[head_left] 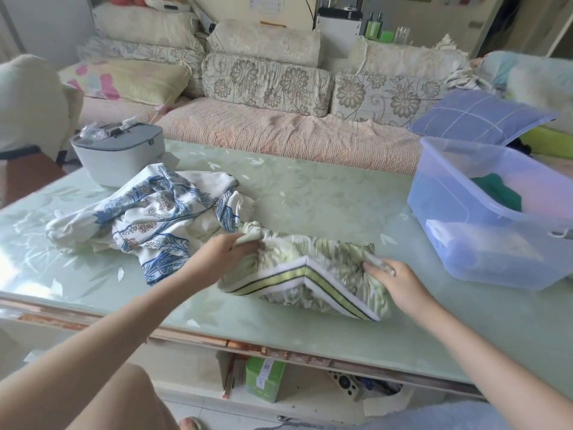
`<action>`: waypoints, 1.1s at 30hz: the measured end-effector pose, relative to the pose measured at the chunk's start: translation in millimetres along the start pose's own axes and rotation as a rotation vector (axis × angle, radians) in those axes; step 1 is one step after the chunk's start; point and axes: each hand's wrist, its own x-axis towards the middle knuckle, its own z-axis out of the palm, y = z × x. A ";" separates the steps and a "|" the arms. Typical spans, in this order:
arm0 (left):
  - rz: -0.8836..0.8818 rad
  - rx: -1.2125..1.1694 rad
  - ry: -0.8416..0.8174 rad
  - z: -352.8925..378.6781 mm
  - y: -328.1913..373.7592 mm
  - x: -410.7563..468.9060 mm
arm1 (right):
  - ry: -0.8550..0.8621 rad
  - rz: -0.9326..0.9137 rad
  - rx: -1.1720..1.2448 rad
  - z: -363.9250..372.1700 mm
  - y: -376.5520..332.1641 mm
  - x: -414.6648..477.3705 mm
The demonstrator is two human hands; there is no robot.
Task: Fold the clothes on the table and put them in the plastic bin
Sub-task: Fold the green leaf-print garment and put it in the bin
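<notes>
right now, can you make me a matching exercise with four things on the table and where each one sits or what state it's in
Things:
1. green cloth
2. blue cloth
3. plastic bin
4. grey box

Places or states:
A. at the far left corner of the table, lid closed
B. at the right end of the table, with clothes already inside
C. lying crumpled and untouched, left of centre
D. gripped at both ends by the left hand and the right hand

Pairs: 1-D, 2-C, 3-B, 4-A
</notes>
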 end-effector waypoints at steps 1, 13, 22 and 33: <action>-0.063 -0.004 0.006 -1.1 5.6 7.3 | 0.028 0.018 0.005 -3.3 -0.6 8.0; -0.329 0.305 0.045 26.5 1.2 42.1 | 0.164 0.192 -0.741 16.5 30.2 35.5; 0.282 0.555 -0.259 54.8 -23.0 -6.6 | -0.238 -0.222 -0.731 25.9 40.1 5.3; -0.321 0.367 -0.128 34.0 -0.3 5.6 | -0.055 0.380 -0.172 0.5 31.2 16.8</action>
